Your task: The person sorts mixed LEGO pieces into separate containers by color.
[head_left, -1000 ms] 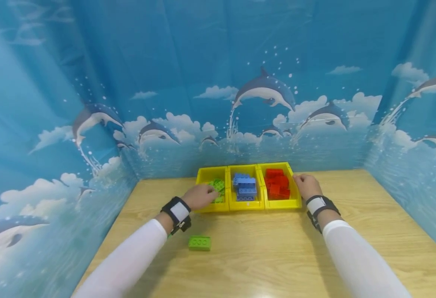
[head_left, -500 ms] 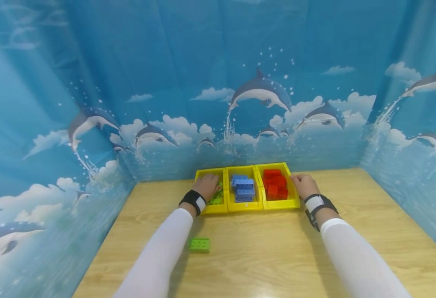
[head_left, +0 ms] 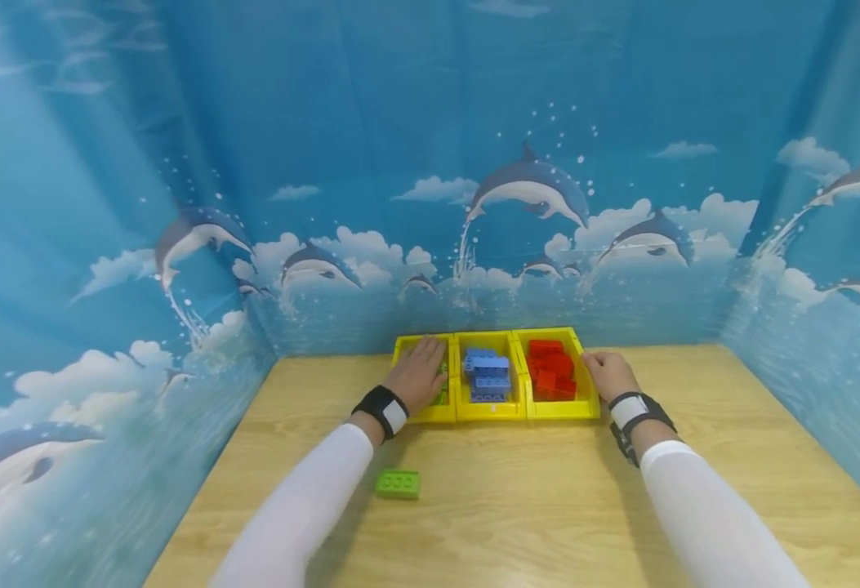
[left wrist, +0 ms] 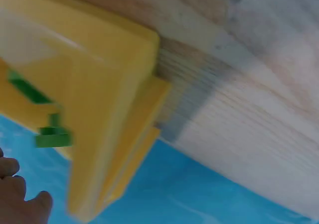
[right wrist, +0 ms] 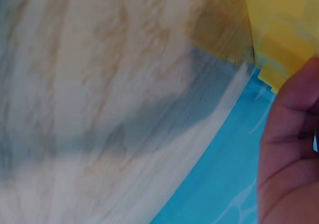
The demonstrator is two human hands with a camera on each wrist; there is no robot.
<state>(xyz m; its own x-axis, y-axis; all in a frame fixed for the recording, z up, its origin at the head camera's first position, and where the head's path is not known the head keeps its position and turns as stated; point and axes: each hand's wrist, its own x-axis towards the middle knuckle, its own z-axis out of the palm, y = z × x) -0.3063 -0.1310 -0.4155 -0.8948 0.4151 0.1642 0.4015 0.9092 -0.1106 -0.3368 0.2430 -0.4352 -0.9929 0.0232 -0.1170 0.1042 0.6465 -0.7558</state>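
Three yellow bins stand joined in a row against the backdrop. Over the left bin (head_left: pixel 433 416) lies my left hand (head_left: pixel 416 377), its fingers stretched toward the back wall. Beneath it, green bricks (head_left: pixel 442 397) are mostly covered; the left wrist view shows a few green pieces (left wrist: pixel 53 137) inside the bin. My right hand (head_left: pixel 610 376) pinches the outer rim of the right bin (head_left: pixel 563 410) with curled fingers. That bin holds red bricks (head_left: pixel 551 372). Blue bricks (head_left: pixel 488 376) fill part of the middle bin (head_left: pixel 492 411).
One green brick (head_left: pixel 398 484) lies by itself on the wooden table (head_left: pixel 518 498), in front of the left bin. A blue backdrop (head_left: pixel 371 163) printed with dolphins encloses the table at the back and both sides.
My left hand has moved deeper over the left bin and its fingers have straightened. The right hand stays at the right bin's rim. The loose green brick remains in place.
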